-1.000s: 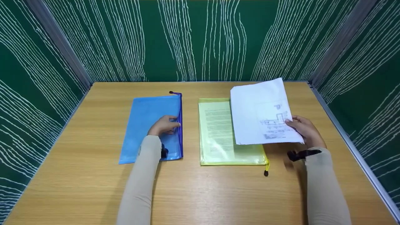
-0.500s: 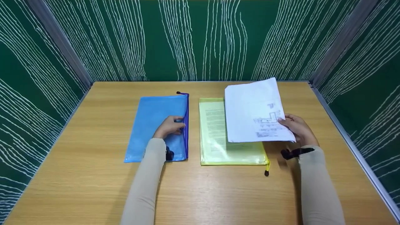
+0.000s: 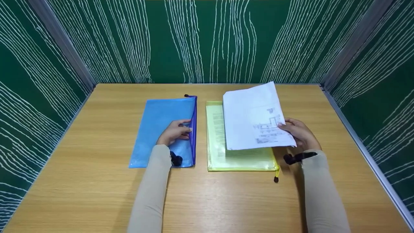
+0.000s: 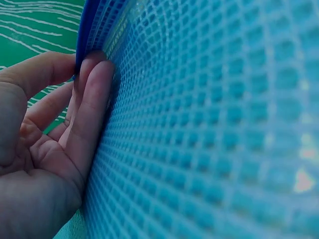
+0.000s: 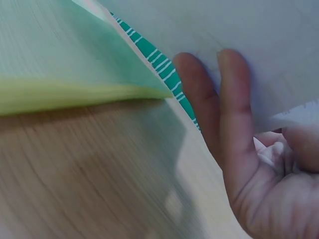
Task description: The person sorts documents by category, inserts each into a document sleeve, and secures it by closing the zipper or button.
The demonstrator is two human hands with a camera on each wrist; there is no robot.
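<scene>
A blue mesh zip pouch (image 3: 161, 116) lies on the left of the table, its purple zip edge facing right. My left hand (image 3: 176, 132) pinches the pouch's opening edge near the zip, thumb on one side and fingers on the other, as the left wrist view shows on the blue mesh (image 4: 199, 124). In my right hand (image 3: 300, 133) is a white sheet of paper (image 3: 249, 116) with a printed drawing, gripped at its lower right side. The paper hangs above a yellow zip pouch (image 3: 215, 139), covering part of it. Printed pages show through the yellow pouch.
A yellow zip pull with a black end (image 3: 276, 178) sticks out at the yellow pouch's lower right corner. Green panels with white lines (image 3: 207, 42) wall in the wooden table (image 3: 210, 200) at the back and both sides.
My right hand has moved left with the paper, which now covers more of the yellow pouch. The blue pouch has slid a little to the right under my left hand.
</scene>
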